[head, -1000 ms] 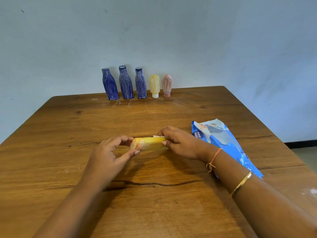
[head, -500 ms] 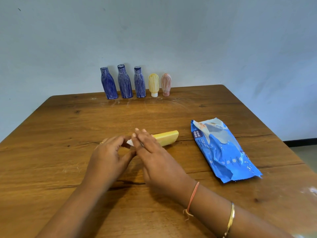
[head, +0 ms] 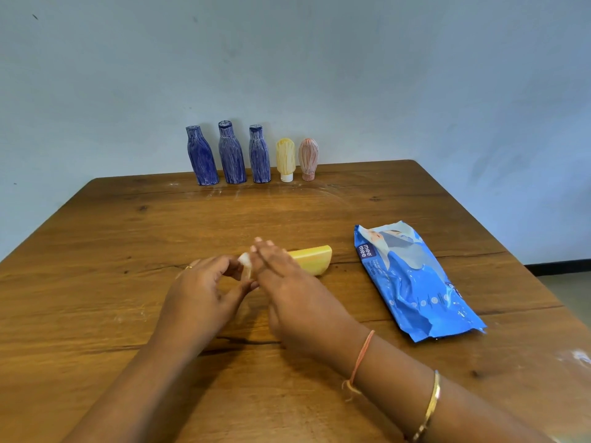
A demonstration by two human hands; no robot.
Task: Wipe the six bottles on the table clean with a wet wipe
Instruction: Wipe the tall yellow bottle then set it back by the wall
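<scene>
Head view: a yellow bottle [head: 311, 259] is lying sideways in the middle of the counter [head: 128, 225]. The left hand [head: 204, 292] is pinching its left end with curled fingers. The right hand [head: 287, 282] is pressing straight fingers across it. 5 other bottles [head: 259, 155] are standing along the far edge, and a wipe pack [head: 412, 282] is lying to the right.

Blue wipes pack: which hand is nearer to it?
Right. The right hand lies over the yellow bottle, left of the pack; the left hand is farther left, at the bottle's cap end.
</scene>
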